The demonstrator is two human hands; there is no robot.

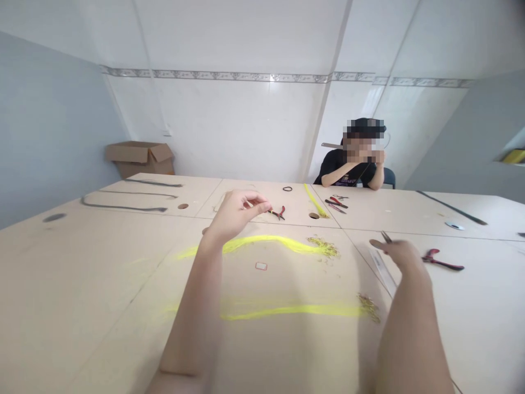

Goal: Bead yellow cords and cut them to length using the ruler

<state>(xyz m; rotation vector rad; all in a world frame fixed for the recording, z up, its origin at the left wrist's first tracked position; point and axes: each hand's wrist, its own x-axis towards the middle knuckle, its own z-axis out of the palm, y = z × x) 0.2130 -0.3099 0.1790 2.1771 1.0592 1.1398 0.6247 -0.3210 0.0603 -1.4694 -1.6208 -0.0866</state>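
Observation:
My left hand is raised over the far part of the table, thumb and fingertips pinched together. A tiny yellowish bit shows at the fingertips, too small to name. Just past them are red-handled pliers. My right hand is closed on a tool whose pointed metal jaws, like needle-nose pliers, stick out to the left. Red-and-black handles show right of the wrist; whether they belong to the same tool is hidden. Two yellow cord bundles with brass-coloured metal ends lie between my arms.
A small red-edged label lies between the bundles. Farther off are another yellow bundle, several hand tools and dark cords. A co-worker sits across the table. A cardboard box stands behind.

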